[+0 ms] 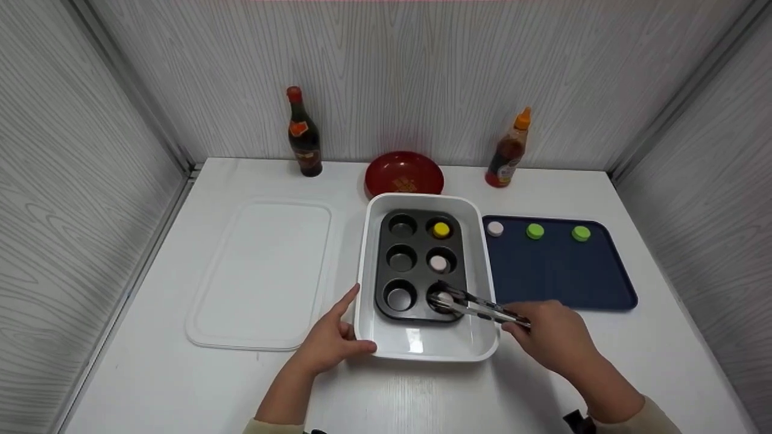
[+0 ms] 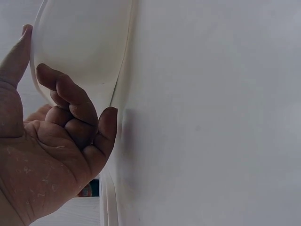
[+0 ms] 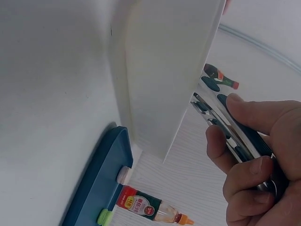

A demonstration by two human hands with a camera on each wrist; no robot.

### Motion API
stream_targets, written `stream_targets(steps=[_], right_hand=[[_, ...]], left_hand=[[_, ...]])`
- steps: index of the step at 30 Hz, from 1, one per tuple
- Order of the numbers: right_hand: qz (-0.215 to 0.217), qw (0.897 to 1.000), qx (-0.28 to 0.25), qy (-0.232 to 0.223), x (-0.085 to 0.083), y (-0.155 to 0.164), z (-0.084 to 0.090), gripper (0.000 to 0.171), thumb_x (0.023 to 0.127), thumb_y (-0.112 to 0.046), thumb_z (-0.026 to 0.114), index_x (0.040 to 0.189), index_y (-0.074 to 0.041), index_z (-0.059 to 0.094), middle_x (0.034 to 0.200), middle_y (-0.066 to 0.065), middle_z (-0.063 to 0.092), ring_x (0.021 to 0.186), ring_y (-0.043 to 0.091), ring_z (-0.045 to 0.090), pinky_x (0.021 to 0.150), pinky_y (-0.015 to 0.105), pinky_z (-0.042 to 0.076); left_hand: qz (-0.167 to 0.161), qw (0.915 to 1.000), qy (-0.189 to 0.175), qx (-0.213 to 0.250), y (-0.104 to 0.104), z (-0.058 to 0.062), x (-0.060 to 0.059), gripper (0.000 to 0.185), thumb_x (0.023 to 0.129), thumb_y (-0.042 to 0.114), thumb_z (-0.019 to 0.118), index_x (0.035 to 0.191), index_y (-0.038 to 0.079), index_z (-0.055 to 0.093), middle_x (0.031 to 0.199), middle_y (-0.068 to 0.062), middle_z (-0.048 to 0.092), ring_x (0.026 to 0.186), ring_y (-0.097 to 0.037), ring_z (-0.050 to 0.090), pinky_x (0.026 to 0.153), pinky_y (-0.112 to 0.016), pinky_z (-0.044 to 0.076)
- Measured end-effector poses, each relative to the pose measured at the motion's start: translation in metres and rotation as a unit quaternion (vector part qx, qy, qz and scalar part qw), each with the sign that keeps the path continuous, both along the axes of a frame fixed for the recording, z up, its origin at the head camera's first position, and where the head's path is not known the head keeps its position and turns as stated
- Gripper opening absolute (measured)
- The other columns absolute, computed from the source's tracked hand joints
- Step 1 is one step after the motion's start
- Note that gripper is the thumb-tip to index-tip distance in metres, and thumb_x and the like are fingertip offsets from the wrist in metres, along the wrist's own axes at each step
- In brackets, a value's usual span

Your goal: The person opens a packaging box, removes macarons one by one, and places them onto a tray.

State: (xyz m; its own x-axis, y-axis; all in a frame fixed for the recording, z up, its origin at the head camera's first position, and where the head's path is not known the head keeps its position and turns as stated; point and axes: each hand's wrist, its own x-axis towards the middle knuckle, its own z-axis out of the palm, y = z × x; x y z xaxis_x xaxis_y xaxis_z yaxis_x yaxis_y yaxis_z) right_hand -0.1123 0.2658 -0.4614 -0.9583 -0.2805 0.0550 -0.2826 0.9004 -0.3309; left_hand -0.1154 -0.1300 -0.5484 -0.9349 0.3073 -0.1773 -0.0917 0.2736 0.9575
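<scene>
My right hand (image 1: pixel 552 334) grips a pair of metal tongs (image 1: pixel 482 308), whose tips reach into the near right cup of a dark muffin pan (image 1: pixel 421 265), around a pale round piece (image 1: pixel 445 299). The right wrist view shows fingers and thumb wrapped about the tongs (image 3: pixel 240 136). The pan lies inside a white deep tray (image 1: pixel 395 346). Against the tray's near left corner rests my left hand (image 1: pixel 329 343), thumb and index finger spread along its wall. A yellow piece (image 1: pixel 441 229) and a pinkish piece (image 1: pixel 438 263) sit in the other two right cups.
A navy tray (image 1: pixel 561 271) at right bears a pale piece (image 1: pixel 495 228) and two green pieces (image 1: pixel 535 231). At left lies a white lid (image 1: pixel 259 277). Along the back stand a dark bottle (image 1: pixel 305 138), a red bowl (image 1: pixel 404 172) and a sauce bottle (image 1: pixel 508 150).
</scene>
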Motion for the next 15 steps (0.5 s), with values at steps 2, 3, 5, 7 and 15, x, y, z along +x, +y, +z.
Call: stream_targets(steps=[2, 3, 5, 7, 15], right_hand=[[0.0, 1.0, -0.001, 0.003, 0.0003, -0.0003, -0.001, 0.022, 0.091, -0.019, 0.085, 0.112, -0.014, 0.083, 0.088, -0.002, 0.078, 0.066, 0.007, 0.062, 0.056, 0.035, 0.05], [0.0, 1.0, -0.001, 0.004, 0.0005, -0.0003, -0.0017, 0.022, 0.09, -0.019, 0.085, 0.112, -0.014, 0.083, 0.087, -0.002, 0.077, 0.066, 0.007, 0.06, 0.056, 0.035, 0.049], [-0.001, 1.0, -0.003, 0.007, 0.001, 0.0002, -0.0032, 0.022, 0.09, -0.018, 0.085, 0.112, -0.015, 0.083, 0.086, -0.004, 0.077, 0.064, 0.006, 0.058, 0.056, 0.034, 0.047], [-0.002, 1.0, -0.004, 0.007, 0.0015, 0.001, -0.0043, 0.023, 0.09, -0.019, 0.085, 0.113, -0.015, 0.083, 0.085, -0.005, 0.076, 0.063, 0.007, 0.055, 0.056, 0.034, 0.046], [-0.001, 1.0, -0.016, 0.01, 0.0038, 0.0047, -0.0041, 0.022, 0.091, -0.02, 0.085, 0.112, -0.017, 0.083, 0.085, -0.006, 0.075, 0.064, 0.006, 0.056, 0.054, 0.033, 0.044]], left_hand=[[0.0, 1.0, 0.0, 0.002, -0.0004, -0.0003, 0.0002, 0.118, 0.081, 0.013, 0.094, 0.171, 0.017, 0.019, 0.062, 0.002, 0.059, 0.059, -0.011, 0.051, 0.058, -0.027, 0.041], [0.0, 1.0, 0.0, 0.003, -0.0004, -0.0004, 0.0001, 0.117, 0.081, 0.013, 0.094, 0.171, 0.017, 0.019, 0.062, 0.002, 0.059, 0.059, -0.011, 0.051, 0.058, -0.027, 0.041], [0.001, 1.0, 0.001, 0.004, -0.0005, -0.0005, 0.0, 0.117, 0.08, 0.012, 0.094, 0.171, 0.018, 0.02, 0.062, 0.002, 0.058, 0.059, -0.011, 0.05, 0.058, -0.027, 0.041], [0.001, 1.0, 0.002, 0.003, -0.0004, -0.0004, 0.0001, 0.117, 0.08, 0.012, 0.094, 0.171, 0.018, 0.021, 0.061, 0.002, 0.057, 0.059, -0.011, 0.05, 0.058, -0.027, 0.04], [0.002, 1.0, 0.005, 0.003, -0.0004, 0.0002, 0.0009, 0.117, 0.08, 0.012, 0.094, 0.171, 0.017, 0.02, 0.061, 0.003, 0.053, 0.058, -0.012, 0.047, 0.057, -0.026, 0.039]])
